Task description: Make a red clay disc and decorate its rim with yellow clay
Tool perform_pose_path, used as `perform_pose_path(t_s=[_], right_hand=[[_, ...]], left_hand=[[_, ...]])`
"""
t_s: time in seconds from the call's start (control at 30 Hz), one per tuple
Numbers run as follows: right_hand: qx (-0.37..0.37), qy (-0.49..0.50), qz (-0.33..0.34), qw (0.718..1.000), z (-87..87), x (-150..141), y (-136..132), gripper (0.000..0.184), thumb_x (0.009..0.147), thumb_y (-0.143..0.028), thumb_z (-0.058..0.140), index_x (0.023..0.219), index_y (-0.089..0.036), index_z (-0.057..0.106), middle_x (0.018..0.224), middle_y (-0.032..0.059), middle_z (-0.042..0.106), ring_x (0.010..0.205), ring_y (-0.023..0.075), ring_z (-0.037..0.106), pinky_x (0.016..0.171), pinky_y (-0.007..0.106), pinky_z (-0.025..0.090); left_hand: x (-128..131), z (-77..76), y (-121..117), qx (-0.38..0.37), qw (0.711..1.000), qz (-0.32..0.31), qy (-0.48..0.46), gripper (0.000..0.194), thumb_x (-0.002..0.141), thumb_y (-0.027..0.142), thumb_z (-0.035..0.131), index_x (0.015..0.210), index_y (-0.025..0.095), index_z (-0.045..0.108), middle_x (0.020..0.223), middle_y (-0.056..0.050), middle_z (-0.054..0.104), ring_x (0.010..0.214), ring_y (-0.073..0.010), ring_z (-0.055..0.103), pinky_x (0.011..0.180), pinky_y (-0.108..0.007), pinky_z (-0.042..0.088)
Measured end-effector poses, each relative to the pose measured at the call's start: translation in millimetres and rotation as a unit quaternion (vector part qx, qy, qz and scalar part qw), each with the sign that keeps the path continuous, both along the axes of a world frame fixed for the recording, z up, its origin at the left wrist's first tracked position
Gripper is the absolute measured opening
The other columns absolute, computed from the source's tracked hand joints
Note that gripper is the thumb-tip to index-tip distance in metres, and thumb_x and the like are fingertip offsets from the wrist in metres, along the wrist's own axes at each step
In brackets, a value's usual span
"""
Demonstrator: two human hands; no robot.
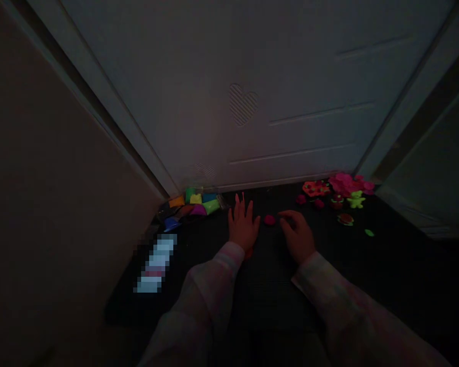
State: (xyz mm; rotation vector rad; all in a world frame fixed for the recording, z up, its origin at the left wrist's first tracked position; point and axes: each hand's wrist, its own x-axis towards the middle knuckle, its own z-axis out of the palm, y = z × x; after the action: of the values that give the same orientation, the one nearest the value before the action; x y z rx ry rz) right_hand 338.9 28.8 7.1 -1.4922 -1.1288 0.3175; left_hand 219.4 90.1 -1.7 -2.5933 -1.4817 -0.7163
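Note:
My left hand (243,228) lies palm down on the dark surface with its fingers spread. Under its wrist shows a bit of an orange-red thing (248,254), mostly covered. A thin pale tip (243,195) pokes out past the fingers; what it belongs to is hidden. Just right of this hand lies a small round pink piece (269,219), which looks like modelling clay. My right hand (299,237) is on the other side of that piece, its fingers bent, thumb and index finger a little apart, with nothing visible between them.
Several coloured packets (198,209) lie at the back left, with a blurred bright screen (156,264) in front. Back right are pink flower shapes (346,183), a yellow-green bear (355,200), a small burger shape (345,219) and a green leaf (369,233). A white panel (290,76) rises behind.

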Motion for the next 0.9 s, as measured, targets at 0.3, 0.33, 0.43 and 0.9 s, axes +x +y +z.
perform_pose_path(t_s=[0.3, 0.33, 0.43, 0.9], right_hand=[[0.004, -0.001, -0.023, 1.0, -0.9, 4.3, -0.6, 0.018, 0.07, -0.027, 0.042, 0.082, -0.017, 0.052, 0.083, 0.006, 0.05, 0.076, 0.0175, 0.048, 0.065, 0.032, 0.04], [0.01, -0.022, -0.026, 0.999, 0.7, 3.4, -2.1, 0.018, 0.072, -0.027, 0.041, 0.082, -0.017, 0.052, 0.082, 0.0061, 0.05, 0.075, 0.0173, 0.048, 0.065, 0.032, 0.04], [0.042, -0.128, 0.01, 0.991, 5.9, -7.0, -4.8, 0.019, 0.075, -0.025, 0.038, 0.084, -0.017, 0.052, 0.083, 0.0068, 0.051, 0.079, 0.0176, 0.048, 0.069, 0.034, 0.04], [-0.049, -0.444, 0.219, 0.868, -2.1, -96.8, 23.4, 0.037, 0.076, -0.036, 0.039, 0.109, -0.02, 0.046, 0.117, 0.0115, 0.045, 0.111, 0.0247, 0.036, 0.091, 0.048, 0.022]], left_hand=[[-34.1, 17.0, 23.2, -0.158, 0.905, 0.054, -0.391, 0.038, 0.08, 0.033, 0.029, 0.109, 0.012, 0.042, 0.114, -0.012, 0.047, 0.106, -0.0163, 0.042, 0.089, -0.031, 0.033], [-43.8, 20.4, 23.3, -0.153, 0.888, 0.06, -0.429, 0.037, 0.08, 0.033, 0.029, 0.108, 0.012, 0.043, 0.113, -0.012, 0.048, 0.105, -0.0158, 0.043, 0.089, -0.03, 0.033], [-73.2, 23.6, 19.9, -0.091, 0.862, 0.089, -0.49, 0.033, 0.079, 0.033, 0.033, 0.104, 0.015, 0.046, 0.106, -0.008, 0.051, 0.1, -0.0155, 0.046, 0.089, -0.03, 0.033], [-98.6, 5.1, 14.8, -0.037, 0.851, 0.128, -0.508, 0.028, 0.078, 0.028, 0.036, 0.101, 0.016, 0.046, 0.093, -0.007, 0.053, 0.085, -0.0141, 0.05, 0.076, -0.028, 0.04]])
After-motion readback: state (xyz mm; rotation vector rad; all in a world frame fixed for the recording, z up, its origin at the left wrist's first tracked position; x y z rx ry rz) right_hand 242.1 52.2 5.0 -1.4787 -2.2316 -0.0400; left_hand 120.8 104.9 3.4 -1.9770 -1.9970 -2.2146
